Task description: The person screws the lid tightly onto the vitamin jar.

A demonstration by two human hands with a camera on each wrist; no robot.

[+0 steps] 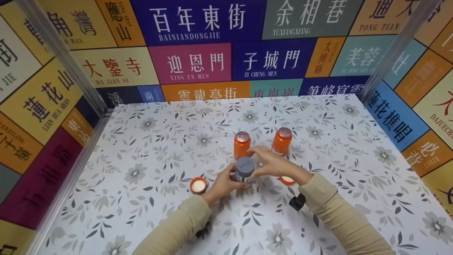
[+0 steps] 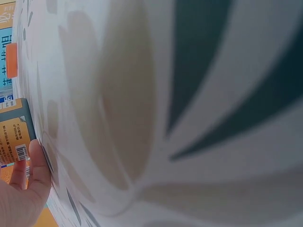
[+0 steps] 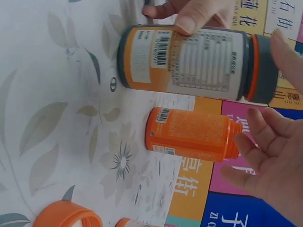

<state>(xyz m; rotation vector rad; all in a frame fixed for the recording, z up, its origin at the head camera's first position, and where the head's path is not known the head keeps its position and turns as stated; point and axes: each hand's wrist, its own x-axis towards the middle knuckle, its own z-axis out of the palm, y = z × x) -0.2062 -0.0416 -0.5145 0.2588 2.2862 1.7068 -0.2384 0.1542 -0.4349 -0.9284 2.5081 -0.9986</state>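
Observation:
My left hand (image 1: 225,180) grips the body of a grey supplement bottle (image 3: 194,64) that has an orange-and-white label and a grey cap (image 1: 245,165). Its thumb lies across the label in the right wrist view. My right hand (image 1: 272,163) is at the cap, with the thumb beside it and the other fingers spread apart. Just behind stands an orange bottle (image 1: 242,144) with a foil-sealed top. A second orange bottle (image 1: 282,141), also foil-topped, stands farther right, beyond my right hand.
One orange lid (image 1: 198,185) lies upturned left of my left hand, its pale inside showing. Another orange lid (image 1: 287,180) lies partly hidden under my right wrist. The table (image 1: 141,212) has a floral cover, and sign-patterned walls (image 1: 198,63) enclose its back and sides.

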